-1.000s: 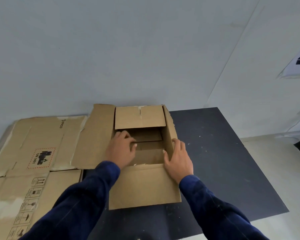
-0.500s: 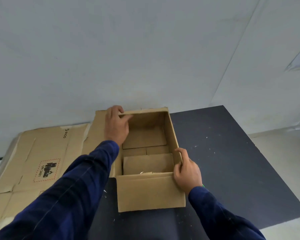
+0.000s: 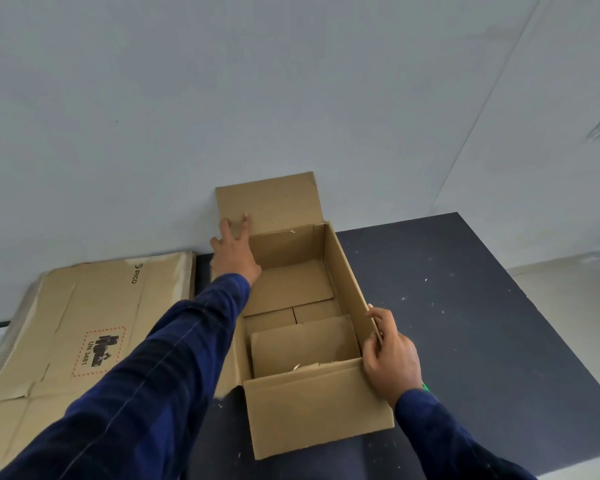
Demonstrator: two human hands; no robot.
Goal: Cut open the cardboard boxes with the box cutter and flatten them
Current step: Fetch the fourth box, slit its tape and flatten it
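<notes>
Reaching along the cardboard box point(image 3: 319, 417) to its far end with the left hand point(image 3: 234, 251), fingers straight and spread, fingertips pressed flat on the far flap point(image 3: 274, 202), itself upright against the wall point(image 3: 291, 98). Gripping the rim of the box's right side with the right hand point(image 3: 390, 355), fingers curled over the edge, just beside the near right corner. Standing open-topped on the dark desk point(image 3: 447, 306), long axis running near to far, so one hand at each end, set diagonally: left far, right near. Folded shut inside, the bottom flaps point(image 3: 288, 289), two short ones overlapping a centre seam aligned with that same long axis, only a short stretch of it showing between them. Lying just beside the box on the left, flattened cardboard point(image 3: 94, 323), partly hidden by the left sleeve point(image 3: 160, 375). No sign of the box cutter anywhere; only a green speck point(image 3: 425, 387) by the right wrist, too small to name. Judging from this: box open at the top but not yet collapsed, with the bottom seam probably next for cutting, best reached from the near end, closer to the right hand, and best followed straight away towards the far flap.
</notes>
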